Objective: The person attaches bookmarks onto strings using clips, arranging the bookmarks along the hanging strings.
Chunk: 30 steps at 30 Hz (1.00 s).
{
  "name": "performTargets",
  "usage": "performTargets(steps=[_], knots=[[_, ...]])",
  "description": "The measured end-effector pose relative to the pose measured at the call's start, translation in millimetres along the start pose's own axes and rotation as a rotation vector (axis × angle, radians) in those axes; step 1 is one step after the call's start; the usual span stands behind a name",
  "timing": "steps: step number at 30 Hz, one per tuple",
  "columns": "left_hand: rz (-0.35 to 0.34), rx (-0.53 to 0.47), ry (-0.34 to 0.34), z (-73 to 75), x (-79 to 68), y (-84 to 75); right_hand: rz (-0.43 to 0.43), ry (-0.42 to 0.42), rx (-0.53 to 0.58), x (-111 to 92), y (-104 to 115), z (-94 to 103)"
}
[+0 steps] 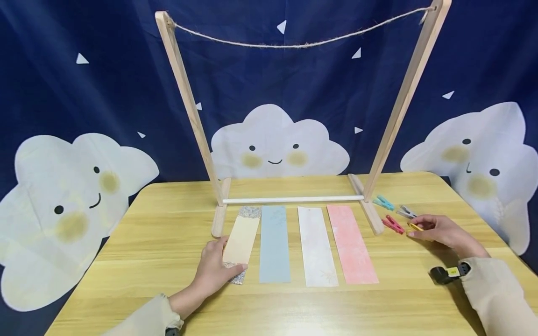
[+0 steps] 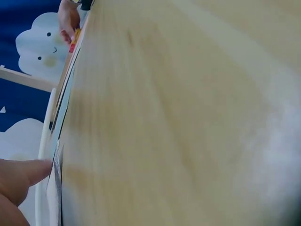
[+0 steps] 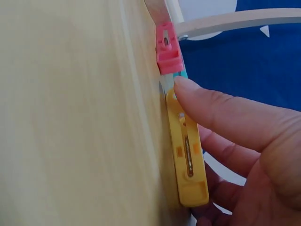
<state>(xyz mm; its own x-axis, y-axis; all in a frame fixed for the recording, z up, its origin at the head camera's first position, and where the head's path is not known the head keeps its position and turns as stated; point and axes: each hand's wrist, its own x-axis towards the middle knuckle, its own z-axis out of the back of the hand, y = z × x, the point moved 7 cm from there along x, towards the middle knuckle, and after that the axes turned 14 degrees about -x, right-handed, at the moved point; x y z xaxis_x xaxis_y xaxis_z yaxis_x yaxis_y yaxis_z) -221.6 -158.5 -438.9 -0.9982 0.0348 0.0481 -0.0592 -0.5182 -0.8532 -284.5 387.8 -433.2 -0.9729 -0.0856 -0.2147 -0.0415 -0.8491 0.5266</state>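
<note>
Gripping a cream strip (image 1: 241, 240) in front of the left end of the wooden stand (image 1: 404, 100), pinching a yellow peg (image 3: 195, 162) to the stand's right.

With the left hand (image 1: 214, 267) partly closed, holding the strip near its front end between thumb and fingers; next to it, in front of the stand from left to right, a blue strip (image 1: 274, 245), a white strip (image 1: 317, 247) and a pink strip (image 1: 352, 245). With the right hand (image 1: 443, 232) nearly closed, holding the yellow peg between thumb and fingers; near it, right of the stand, a red peg (image 3: 170, 56), then, farther back, a grey peg (image 1: 405, 213) and a turquoise peg (image 1: 384, 203).
</note>
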Motion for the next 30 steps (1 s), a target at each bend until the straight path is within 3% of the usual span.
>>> performTargets(steps=[8,21,30], knots=[[-0.011,0.111,0.08,-0.6,-0.4,-7.4,-0.049,-0.009,-0.029,0.0,-0.5,-3.5],[0.007,0.187,0.151,8.9,5.6,-16.0,-0.007,-0.06,-0.073,1.4,6.3,-5.2],[0.053,0.151,0.18,15.5,9.1,-10.5,-0.05,-0.021,-0.076,0.4,3.3,-1.4]])
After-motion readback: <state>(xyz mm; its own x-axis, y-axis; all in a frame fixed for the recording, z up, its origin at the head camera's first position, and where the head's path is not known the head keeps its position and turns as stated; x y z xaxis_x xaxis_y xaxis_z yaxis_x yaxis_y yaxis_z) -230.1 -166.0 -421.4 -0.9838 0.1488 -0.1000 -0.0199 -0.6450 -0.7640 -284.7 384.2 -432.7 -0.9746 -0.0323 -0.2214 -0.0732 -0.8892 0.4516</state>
